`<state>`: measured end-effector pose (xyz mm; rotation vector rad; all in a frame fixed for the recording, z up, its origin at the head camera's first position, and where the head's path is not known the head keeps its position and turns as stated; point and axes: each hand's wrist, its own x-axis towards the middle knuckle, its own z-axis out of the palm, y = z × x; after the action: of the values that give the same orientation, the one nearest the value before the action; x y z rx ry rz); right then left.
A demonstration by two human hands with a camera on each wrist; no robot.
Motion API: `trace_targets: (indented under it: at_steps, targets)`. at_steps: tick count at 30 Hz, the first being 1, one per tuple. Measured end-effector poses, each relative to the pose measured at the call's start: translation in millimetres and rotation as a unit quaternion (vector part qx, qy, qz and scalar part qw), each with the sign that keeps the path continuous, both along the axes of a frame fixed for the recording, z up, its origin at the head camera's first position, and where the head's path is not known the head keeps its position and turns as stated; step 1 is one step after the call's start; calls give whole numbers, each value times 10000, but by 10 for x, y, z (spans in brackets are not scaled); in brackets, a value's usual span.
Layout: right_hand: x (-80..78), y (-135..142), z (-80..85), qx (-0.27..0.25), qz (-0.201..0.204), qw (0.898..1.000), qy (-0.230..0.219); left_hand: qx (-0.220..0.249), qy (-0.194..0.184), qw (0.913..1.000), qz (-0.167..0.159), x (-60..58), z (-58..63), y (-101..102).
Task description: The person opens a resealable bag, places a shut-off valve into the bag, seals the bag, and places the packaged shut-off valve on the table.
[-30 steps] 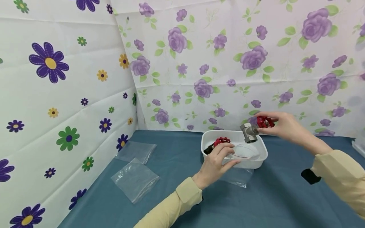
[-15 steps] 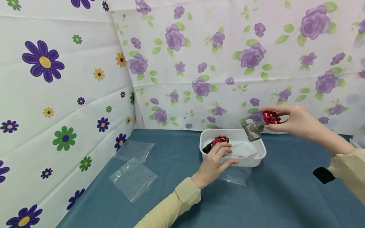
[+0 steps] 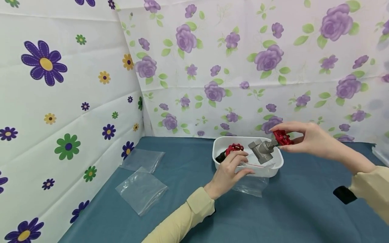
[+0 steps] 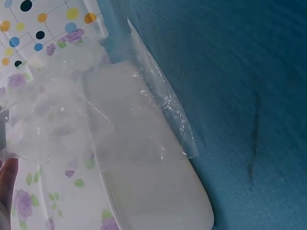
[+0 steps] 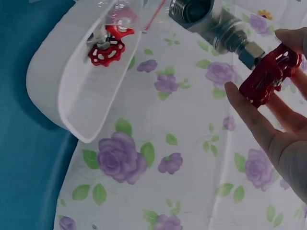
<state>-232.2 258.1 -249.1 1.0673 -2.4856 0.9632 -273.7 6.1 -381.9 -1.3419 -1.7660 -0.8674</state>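
Note:
My right hand [image 3: 310, 140] grips a metal gate-type valve [image 3: 262, 151] by its red handwheel [image 5: 268, 76], fingers on one side and thumb on the other. The valve body tilts down to the left, over a white plastic bin [image 3: 278, 168]. My left hand [image 3: 228, 172] holds a clear zip bag [image 3: 250, 186] with a red strip near its mouth. In the left wrist view the bag [image 4: 129, 129] hangs across the outside of the bin [image 4: 158, 201]. More valves with red handwheels [image 5: 108, 51] lie inside the bin, partly hidden behind the left hand in the head view.
Two flat clear bags [image 3: 141, 190] lie on the blue tablecloth [image 3: 170, 209] to the left. Flowered sheets [image 3: 188, 67] rise behind the table and along its left side. A pale plastic object [image 3: 381, 155] shows at the far right edge.
The right hand first moved right and up with the valve, then came back down and left, so the valve now hangs lower over the bin. The left hand stays nearly still.

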Motion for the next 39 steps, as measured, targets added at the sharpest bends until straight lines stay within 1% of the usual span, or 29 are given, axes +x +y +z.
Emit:
trace_targets:
  at_steps: [6,11,15,20,24,29,32,35,39]
  targets:
    - [2,0,-39,59,242,9988,-412,-26,-169,9998,-105,-5,-8,-4]
    - [-22,-5,-1,97,579,9957,-710,5,-376,9987,-336,-9,-17,-6]
    - [-38,-7,26,155,820,9919,-953,30,-588,9965,-585,-9,-7,-6]
    - [-56,-26,41,494,863,9877,-1203,-27,-771,9929,-904,-12,12,-6]
    - [-75,-51,36,763,804,9857,-1268,-91,-757,9919,-1015,-14,18,-7]
    - [-95,-81,18,836,902,9827,-1382,-162,-854,9897,-1134,-14,21,-7]
    - [-110,-107,0,841,967,9811,-1449,-184,-970,9875,-1224,13,64,-6]
    - [-128,-139,-40,793,1082,9802,-1459,-160,-1021,9863,-1287,93,169,-16]
    - [-144,-179,-116,709,1211,9773,-1590,-93,-1176,9836,-1364,212,310,-31]
